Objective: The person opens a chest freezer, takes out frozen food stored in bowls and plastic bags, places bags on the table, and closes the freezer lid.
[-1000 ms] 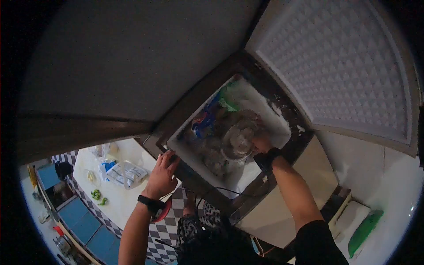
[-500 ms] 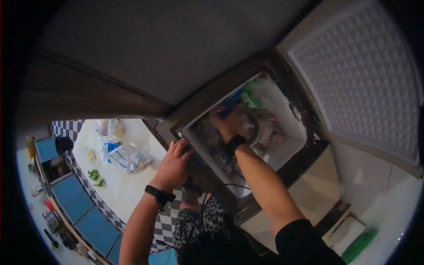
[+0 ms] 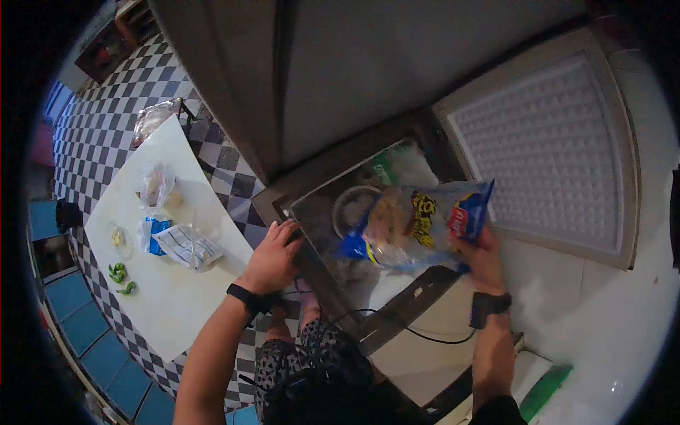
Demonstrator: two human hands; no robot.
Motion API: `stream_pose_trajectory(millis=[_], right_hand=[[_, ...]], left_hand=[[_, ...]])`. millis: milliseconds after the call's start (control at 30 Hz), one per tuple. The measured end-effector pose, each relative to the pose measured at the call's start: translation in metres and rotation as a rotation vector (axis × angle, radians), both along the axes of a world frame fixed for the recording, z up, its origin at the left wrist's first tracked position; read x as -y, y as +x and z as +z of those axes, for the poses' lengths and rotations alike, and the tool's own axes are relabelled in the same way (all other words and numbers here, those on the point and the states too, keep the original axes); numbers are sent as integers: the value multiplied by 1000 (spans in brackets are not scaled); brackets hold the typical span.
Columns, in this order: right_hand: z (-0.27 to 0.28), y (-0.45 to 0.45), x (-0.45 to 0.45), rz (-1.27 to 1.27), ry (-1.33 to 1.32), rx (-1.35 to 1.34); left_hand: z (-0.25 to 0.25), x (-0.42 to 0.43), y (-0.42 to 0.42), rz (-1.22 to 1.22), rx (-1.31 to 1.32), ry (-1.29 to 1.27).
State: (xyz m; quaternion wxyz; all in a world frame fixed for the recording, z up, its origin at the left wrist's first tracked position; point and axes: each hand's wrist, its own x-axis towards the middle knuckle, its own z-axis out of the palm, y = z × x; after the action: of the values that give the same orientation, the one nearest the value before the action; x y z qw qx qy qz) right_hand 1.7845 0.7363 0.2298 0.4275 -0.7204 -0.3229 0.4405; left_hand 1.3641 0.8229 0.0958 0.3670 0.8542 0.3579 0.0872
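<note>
My right hand (image 3: 484, 258) grips the right end of a frozen food bag (image 3: 397, 230), clear plastic with blue ends, dark lettering and a red label. Pale brown pieces show through it. The bag is tilted above the open chest freezer (image 3: 382, 283), covering part of the inside. Behind the bag, a round rim (image 3: 347, 209) and a green packet (image 3: 383, 167) show among frosty contents. My left hand (image 3: 273, 258) lies on the freezer's left edge, fingers stretched out and holding nothing.
The freezer's white ribbed lid (image 3: 538, 134) stands raised at the right. On the left, a white table (image 3: 163, 304) bears green chillies (image 3: 118, 272), a blue-and-white packet (image 3: 188, 244) and plastic bags (image 3: 154, 184). A black cable (image 3: 425, 333) loops by the freezer's front.
My right hand has come out of the freezer and moved right, bringing up the frozen food bag. My left hand stays on the edge. The view has shifted, showing more floor.
</note>
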Motion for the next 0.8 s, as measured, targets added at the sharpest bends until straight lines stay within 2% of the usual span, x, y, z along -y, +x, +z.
stream_pose_trajectory(millis=[133,167,233,267,300,367,433,467,500,533,600,633,667,733,767,800], right_hand=[[25,26,15,168,-119,312],[15,39,19,165,-122,308],[-36,70,30,215,-194,456],[-63,80,35,208,-202,447],[-91,89,37,362,-189,756],[-112,90,36,515,-174,1055],[-105,62,24,332,-452,1112],[-98,46,15,272,-548,1123],[-79,23,5,212,-366,1333],[-64,2,-4,146,-175,1536],[-48,-27,-20,219,-101,1497],[-48,-37,-27,295,-15,1459],[-53,-44,-33,294,-20,1456],[-62,-54,-44,634,24,1492],[-65,-62,-47,631,24,1491],[-69,-69,-51,604,-106,1367]], left_hand=[[-7,0,-1,-7,-5,20],[-8,0,-1,-17,-22,34],[-9,1,-3,-36,-51,38],[-8,-1,-3,-46,-44,44],[-7,-3,-3,-56,-38,50],[-5,-6,-5,-55,-6,14],[-2,-11,-10,-51,24,-21],[0,-11,-12,59,72,-92],[2,-11,-14,168,121,-164],[2,-12,-16,159,116,-170],[3,-15,-17,302,-75,7],[4,-17,-11,378,-53,68],[-1,-19,-11,375,-56,65],[-13,-21,-13,441,-145,-54],[-13,-23,-11,439,-146,-52],[-12,-25,-8,471,-186,-120]])
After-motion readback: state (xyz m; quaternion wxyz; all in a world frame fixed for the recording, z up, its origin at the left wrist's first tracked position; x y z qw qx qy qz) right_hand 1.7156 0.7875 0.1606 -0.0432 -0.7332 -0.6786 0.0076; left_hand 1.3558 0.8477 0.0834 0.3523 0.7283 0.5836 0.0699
